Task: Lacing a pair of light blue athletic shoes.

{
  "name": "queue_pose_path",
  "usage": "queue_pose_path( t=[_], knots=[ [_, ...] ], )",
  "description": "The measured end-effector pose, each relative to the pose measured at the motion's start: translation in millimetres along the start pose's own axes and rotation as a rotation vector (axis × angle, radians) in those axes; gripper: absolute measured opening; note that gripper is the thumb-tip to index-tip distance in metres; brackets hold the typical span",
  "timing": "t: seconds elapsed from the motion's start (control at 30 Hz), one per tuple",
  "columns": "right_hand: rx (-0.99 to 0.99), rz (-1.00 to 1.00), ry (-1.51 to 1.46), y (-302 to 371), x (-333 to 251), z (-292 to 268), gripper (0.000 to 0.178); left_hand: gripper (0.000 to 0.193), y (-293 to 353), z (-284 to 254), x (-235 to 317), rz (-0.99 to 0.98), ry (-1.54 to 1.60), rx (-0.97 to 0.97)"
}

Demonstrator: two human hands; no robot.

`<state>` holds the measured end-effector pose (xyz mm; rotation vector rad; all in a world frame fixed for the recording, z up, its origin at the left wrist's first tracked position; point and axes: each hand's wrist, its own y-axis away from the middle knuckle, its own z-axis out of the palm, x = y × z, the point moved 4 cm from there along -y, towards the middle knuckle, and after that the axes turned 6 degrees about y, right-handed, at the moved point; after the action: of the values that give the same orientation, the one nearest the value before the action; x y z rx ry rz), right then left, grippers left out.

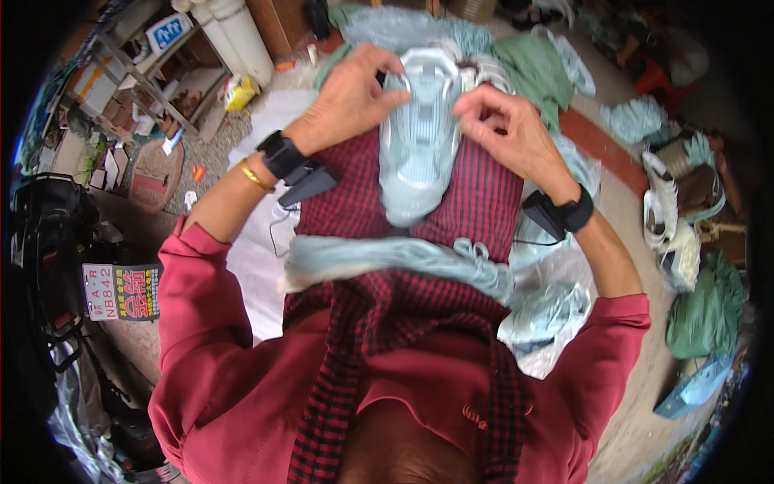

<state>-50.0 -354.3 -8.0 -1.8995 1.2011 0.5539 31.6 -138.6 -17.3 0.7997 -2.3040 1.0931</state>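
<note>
A pale blue shoe upper (415, 145) lies on my lap, toe toward me, its lacing area and collar at the far end. My left hand (355, 93) is at its far left edge, thumb and curled forefinger apart with a dark gap between them. On the opposite side my right hand (504, 129) has its thumb and fingers drawn together beside the lacing area; blur hides what they hold, if anything. A bundle of pale blue shoelaces (371, 256) lies across my lap, nearer my body, over the red-and-black checked apron (492, 189).
More pale blue pieces (552, 310) sit in clear plastic at my right. Beyond the shoe are white shoe parts (488, 73) and green cloth (532, 68). A shelf (161, 60) stands far left, a motorbike (56, 266) nearer left. A green bag (703, 310) lies at far right.
</note>
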Motion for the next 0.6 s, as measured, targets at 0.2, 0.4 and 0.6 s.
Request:
queue_pose_path(
  t=[0.2, 0.4, 0.6],
  knots=[
    [-0.534, -0.188, 0.197, 91.0, -36.7, 42.9, 0.011, 0.007, 74.3, -1.0, 31.5, -0.004, 0.246, -0.492],
    [-0.552, 0.028, 0.331, 98.5, -44.8, 60.6, 0.015, 0.010, 104.3, 2.8, 39.8, -0.185, 0.308, -0.619],
    [-0.356, 0.184, 0.003, 87.6, -30.7, 72.7, 0.014, 0.011, 101.8, 24.1, 53.3, -0.086, 0.344, -0.659]
  ],
)
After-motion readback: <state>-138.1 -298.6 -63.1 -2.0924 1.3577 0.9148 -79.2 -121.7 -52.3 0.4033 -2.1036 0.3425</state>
